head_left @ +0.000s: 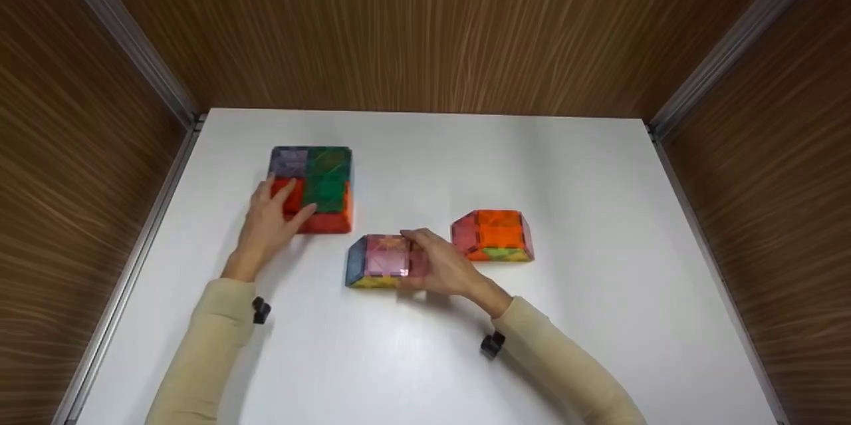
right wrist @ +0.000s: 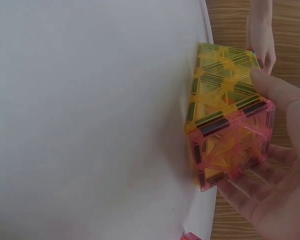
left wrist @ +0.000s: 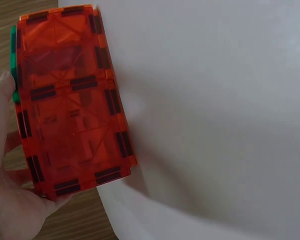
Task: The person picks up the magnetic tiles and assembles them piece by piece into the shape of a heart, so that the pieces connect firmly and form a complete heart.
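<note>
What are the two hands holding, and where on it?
Right hand grips the pink-topped cube by its right side; left hand rests on the flat block's red corner.

Flat red-green-purple tile block (head_left: 318, 189) lies far left on the table; pink-topped tile cube (head_left: 382, 260), apparently translucent, sits mid-table.

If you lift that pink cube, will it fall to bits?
The pink cube is probably light, being hollow see-through tiles. It may come apart at the edges if squeezed. The right hand cups its side, which likely helps.
</note>
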`<action>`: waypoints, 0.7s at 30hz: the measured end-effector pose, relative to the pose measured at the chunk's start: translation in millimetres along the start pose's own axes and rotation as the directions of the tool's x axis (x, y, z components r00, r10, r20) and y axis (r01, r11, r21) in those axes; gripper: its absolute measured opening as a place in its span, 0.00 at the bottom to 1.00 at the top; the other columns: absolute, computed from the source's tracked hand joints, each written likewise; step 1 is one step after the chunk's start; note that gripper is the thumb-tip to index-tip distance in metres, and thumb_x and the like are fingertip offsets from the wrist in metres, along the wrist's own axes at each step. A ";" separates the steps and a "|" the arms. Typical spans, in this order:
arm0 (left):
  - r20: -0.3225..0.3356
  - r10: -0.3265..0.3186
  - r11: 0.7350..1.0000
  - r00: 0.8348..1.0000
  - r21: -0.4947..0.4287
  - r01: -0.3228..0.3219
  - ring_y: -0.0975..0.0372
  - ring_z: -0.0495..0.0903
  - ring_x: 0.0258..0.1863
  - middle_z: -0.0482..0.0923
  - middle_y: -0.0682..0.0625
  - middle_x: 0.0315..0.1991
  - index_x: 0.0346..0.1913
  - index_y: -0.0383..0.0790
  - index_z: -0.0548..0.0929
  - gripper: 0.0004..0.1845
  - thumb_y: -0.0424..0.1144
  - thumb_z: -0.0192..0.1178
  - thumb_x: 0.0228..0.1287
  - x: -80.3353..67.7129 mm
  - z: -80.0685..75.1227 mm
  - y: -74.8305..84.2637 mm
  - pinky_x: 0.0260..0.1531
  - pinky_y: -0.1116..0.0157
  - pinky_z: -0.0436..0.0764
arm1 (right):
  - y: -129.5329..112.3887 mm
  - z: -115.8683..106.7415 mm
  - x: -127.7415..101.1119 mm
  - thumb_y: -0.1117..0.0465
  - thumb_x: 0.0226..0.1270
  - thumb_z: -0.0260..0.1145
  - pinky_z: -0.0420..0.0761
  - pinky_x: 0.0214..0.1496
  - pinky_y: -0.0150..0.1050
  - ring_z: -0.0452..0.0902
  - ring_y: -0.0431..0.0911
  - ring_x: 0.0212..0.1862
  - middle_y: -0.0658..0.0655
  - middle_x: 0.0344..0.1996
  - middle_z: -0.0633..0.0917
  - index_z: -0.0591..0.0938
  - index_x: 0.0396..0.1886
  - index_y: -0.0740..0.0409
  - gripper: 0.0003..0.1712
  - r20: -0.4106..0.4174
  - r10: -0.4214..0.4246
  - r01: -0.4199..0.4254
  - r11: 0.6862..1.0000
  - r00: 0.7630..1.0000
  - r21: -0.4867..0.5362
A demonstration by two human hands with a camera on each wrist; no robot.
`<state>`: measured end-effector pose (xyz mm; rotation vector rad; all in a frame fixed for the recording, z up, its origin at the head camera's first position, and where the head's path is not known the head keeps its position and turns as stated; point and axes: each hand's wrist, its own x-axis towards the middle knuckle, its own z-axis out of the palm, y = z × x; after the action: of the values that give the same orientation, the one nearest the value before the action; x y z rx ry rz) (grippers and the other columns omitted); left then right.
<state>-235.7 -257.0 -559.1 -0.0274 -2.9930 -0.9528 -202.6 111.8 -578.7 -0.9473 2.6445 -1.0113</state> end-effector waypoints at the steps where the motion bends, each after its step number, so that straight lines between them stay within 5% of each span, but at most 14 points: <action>1: -0.001 0.005 1.000 1.000 0.001 -0.005 0.33 0.44 0.85 0.43 0.31 0.86 0.82 0.38 0.63 0.44 0.63 0.59 0.75 2.6 4.9 4.8 0.80 0.32 0.54 | -0.1 0.1 -3.5 0.43 0.58 0.81 0.82 0.70 0.53 0.81 0.53 0.65 0.58 0.67 0.81 0.71 0.76 0.57 0.51 -0.001 -0.007 0.007 1.000 1.000 -0.002; 13: 0.015 0.078 0.997 0.997 0.014 -0.078 0.34 0.47 0.85 0.48 0.32 0.85 0.81 0.41 0.66 0.39 0.59 0.59 0.77 15.9 45.9 57.3 0.81 0.38 0.58 | 8.1 -0.1 -22.2 0.39 0.58 0.81 0.80 0.73 0.51 0.80 0.51 0.66 0.57 0.68 0.81 0.68 0.79 0.57 0.56 0.032 0.012 -0.012 1.000 0.999 0.017; 21: 0.041 0.122 0.993 0.992 -0.012 -0.122 0.37 0.47 0.86 0.48 0.34 0.86 0.79 0.41 0.68 0.38 0.58 0.60 0.77 21.3 58.2 73.9 0.82 0.40 0.57 | 9.5 -1.5 -25.2 0.38 0.57 0.81 0.78 0.75 0.51 0.79 0.51 0.67 0.56 0.69 0.80 0.68 0.80 0.57 0.57 0.037 0.020 -0.022 0.999 0.999 0.044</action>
<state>-255.5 -162.8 -563.8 -0.2299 -2.9828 -0.9658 -188.0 133.5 -585.6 -0.9184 2.5852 -1.0334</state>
